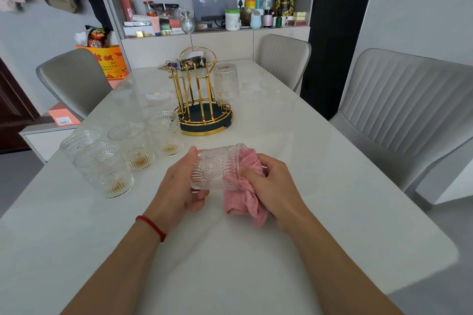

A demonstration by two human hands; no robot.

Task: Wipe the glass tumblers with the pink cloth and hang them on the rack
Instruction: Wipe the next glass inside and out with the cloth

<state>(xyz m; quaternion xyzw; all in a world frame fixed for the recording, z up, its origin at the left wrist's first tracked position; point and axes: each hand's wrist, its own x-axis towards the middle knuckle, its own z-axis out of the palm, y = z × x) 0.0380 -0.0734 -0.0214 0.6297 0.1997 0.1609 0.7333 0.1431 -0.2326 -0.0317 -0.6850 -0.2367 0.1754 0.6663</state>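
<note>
Tumbler (217, 169) in the lower centre of the frame lies on its side above the table (307, 161), mouth toward the right. Your left hand (179, 184) curls around its base end, thumb over the top and fingers underneath. Your right hand (271, 186) is closed around the pink cloth (243, 202), pushing a bunch of it into the mouth while the rest hangs below the rim.

Up the frame, just above centre, the gold rack (202, 100) already carries one tumbler upside down (225, 83) on a right-hand peg. Four more tumblers (133, 146) stand upright at the left of the frame, close together, several with what looks like amber residue at the bottom.

Slipping is the main risk as I judge it: the ribbed glass is held only at its base end, so a hard twist of the cloth inside could turn it out of your left fingers and drop it onto the hard tabletop. Keep that grip firm while you wipe. When you carry it to the rack, watch the hanging cloth tail and your forearm near the clustered tumblers at the left; a brush could knock them together. Setting it on a peg off-centre may also tip the light wire rack or rattle the hung glass.
</note>
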